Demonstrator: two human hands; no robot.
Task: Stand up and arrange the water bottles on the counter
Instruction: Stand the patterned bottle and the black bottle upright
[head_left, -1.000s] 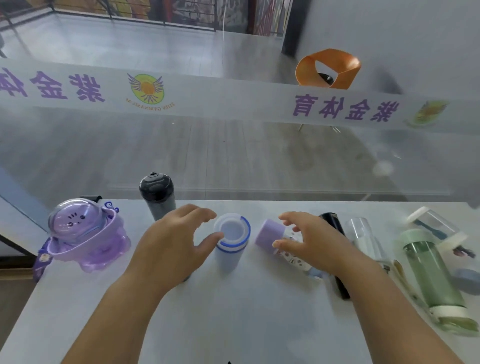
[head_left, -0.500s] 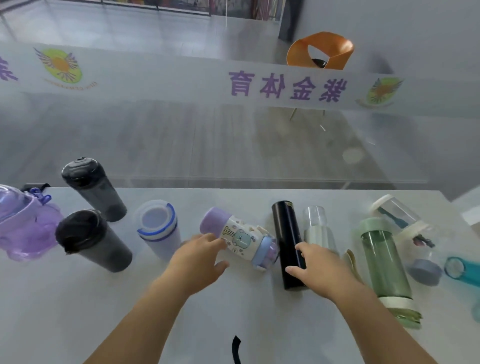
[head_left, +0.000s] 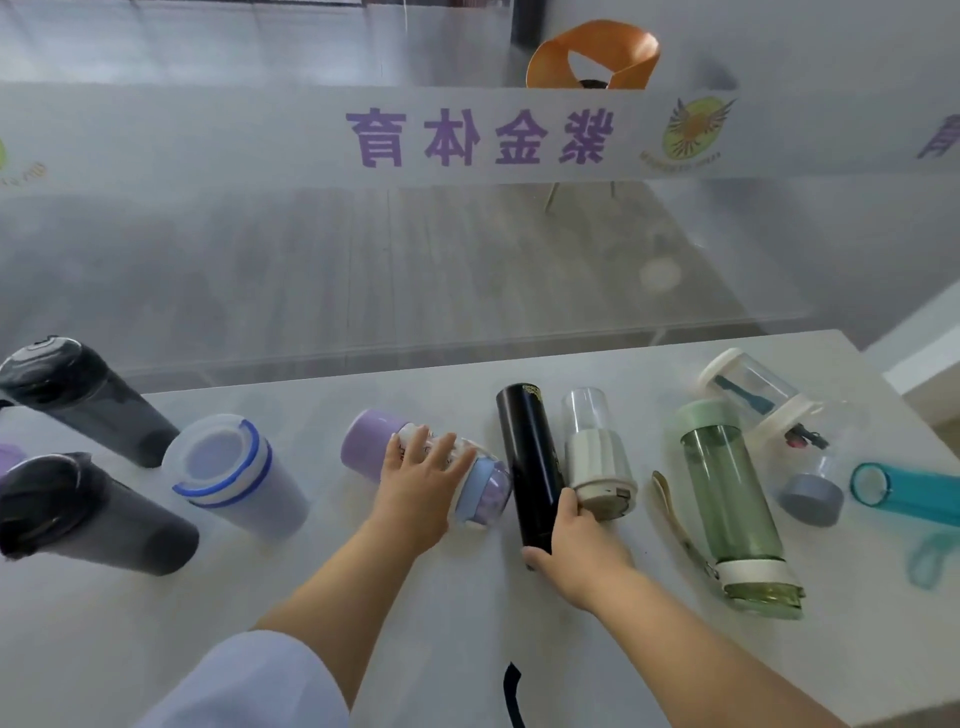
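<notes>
On the white counter (head_left: 415, 623) a purple-capped cartoon bottle (head_left: 371, 441) lies on its side, and my left hand (head_left: 421, 491) rests over its middle, fingers wrapped on it. A slim black flask (head_left: 527, 457) lies next to it; my right hand (head_left: 576, 551) grips its near end. Right of the flask lie a clear and white bottle (head_left: 597, 457), a green bottle (head_left: 727, 488), a clear jar-like bottle (head_left: 753, 389) and a teal bottle (head_left: 904, 491). At the left stand two dark tumblers (head_left: 88, 514) (head_left: 78, 395) and a white cup with a blue ring (head_left: 234, 473).
A glass partition with purple lettering (head_left: 478, 135) rises along the counter's far edge. An orange chair (head_left: 592, 54) stands beyond it. A grey lid (head_left: 810, 499) and a beige strap (head_left: 680, 519) lie among the right-hand bottles. A black strap (head_left: 511, 691) hangs at the near edge.
The view swung right. My left hand moved from the white cup onto the cartoon bottle. My right hand shifted from that bottle to the black flask's near end and closed on it.
</notes>
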